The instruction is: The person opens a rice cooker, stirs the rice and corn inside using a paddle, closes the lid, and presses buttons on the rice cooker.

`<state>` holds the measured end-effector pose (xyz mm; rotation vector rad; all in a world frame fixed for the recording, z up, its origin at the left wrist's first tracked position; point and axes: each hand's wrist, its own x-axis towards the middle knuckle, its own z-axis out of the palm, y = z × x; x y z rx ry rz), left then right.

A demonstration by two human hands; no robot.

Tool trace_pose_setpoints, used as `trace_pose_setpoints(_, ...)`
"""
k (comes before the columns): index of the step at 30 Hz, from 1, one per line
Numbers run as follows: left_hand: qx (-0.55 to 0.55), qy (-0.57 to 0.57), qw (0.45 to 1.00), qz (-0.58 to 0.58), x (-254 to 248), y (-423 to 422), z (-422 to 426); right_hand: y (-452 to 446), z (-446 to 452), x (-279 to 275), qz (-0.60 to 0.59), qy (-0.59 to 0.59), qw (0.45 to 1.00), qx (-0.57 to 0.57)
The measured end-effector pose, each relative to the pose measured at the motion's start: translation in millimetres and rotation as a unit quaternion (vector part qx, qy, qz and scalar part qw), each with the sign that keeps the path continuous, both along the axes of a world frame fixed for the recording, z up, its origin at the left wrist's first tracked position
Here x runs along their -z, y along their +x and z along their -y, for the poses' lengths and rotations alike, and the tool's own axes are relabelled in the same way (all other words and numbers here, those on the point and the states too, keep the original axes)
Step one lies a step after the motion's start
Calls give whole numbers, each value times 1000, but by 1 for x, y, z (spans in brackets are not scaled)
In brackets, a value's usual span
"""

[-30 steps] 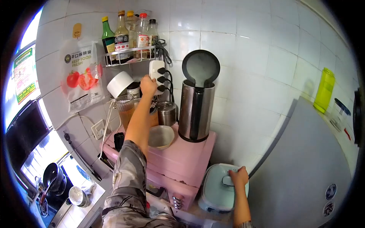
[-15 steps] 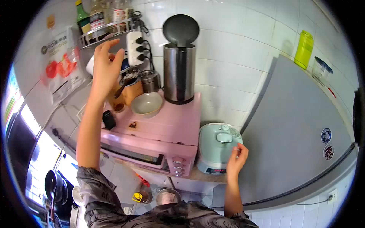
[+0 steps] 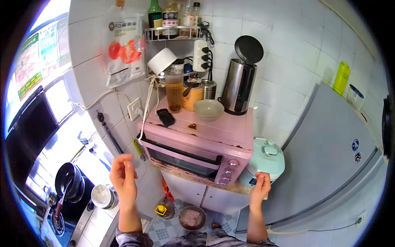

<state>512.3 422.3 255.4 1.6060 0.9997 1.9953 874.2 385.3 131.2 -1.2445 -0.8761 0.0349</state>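
My left hand is raised in front of the pink oven's left side, its fingers curled in toward the thumb and nothing visible in them. My right hand is near the front of the pale green rice cooker, fingers bent and drawn together; no object shows in it. The cooker's lid is down. To its left is the pink toaster oven, its door shut. On top stand a steel kettle with its black lid up, a shallow bowl, a tall glass of brown liquid and a small black object.
A grey fridge borders the right side. Bottles fill a corner rack above a power strip. At left are a stove with a black wok and stacked bowls. On the floor sit a metal basin and a yellow-capped bottle.
My left hand has come down from beside the corner rack to below the oven top. My right hand's fingers have drawn together near the cooker. The view has turned left.
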Motion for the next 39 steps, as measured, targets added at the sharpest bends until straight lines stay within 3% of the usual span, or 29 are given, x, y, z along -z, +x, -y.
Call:
trace_pose_setpoints(2,8,-119,992,47,27,-18,13,-20,-4,-9,-19,5,997,-75)
trace_pose_setpoints(5,26,-204,978,46,68,-38,42,-53,-22,-56,-53,17,976,-209)
trace_pose_setpoints(9,27,-280,952,120,112,-53,94,-81,-89,-113,-149,0,886,-440)
trace_pose_setpoints(11,-25,-319,932,171,130,-60,120,-97,-140,-134,-211,-53,838,-500)
trace_pose_setpoints(13,-61,-328,923,192,141,-67,142,-111,-204,-141,-240,-97,798,-545)
trace_pose_setpoints(15,-114,-325,916,207,151,-71,159,-126,-260,-152,-345,-173,733,-560)
trace_pose_setpoints(18,-198,-294,920,167,137,-65,177,-149,-311,-167,-436,-229,699,-519)
trace_pose_setpoints(21,-224,-282,917,171,147,-70,191,-161,-327,-167,-476,-211,685,-510)
trace_pose_setpoints(27,-226,-286,919,153,171,-71,194,-165,-325,-156,-456,-237,682,-521)
trace_pose_setpoints(34,-169,-317,924,134,157,-51,152,-144,-274,-127,-360,-266,707,-548)
trace_pose_setpoints(36,-141,-321,931,105,150,-39,135,-137,-268,-116,-187,-246,769,-560)
trace_pose_setpoints(37,-129,-315,936,85,148,-33,128,-138,-265,-111,-188,-247,769,-559)
trace_pose_setpoints(39,-108,-322,938,71,139,-19,117,-147,-261,-102,43,-177,876,-448)
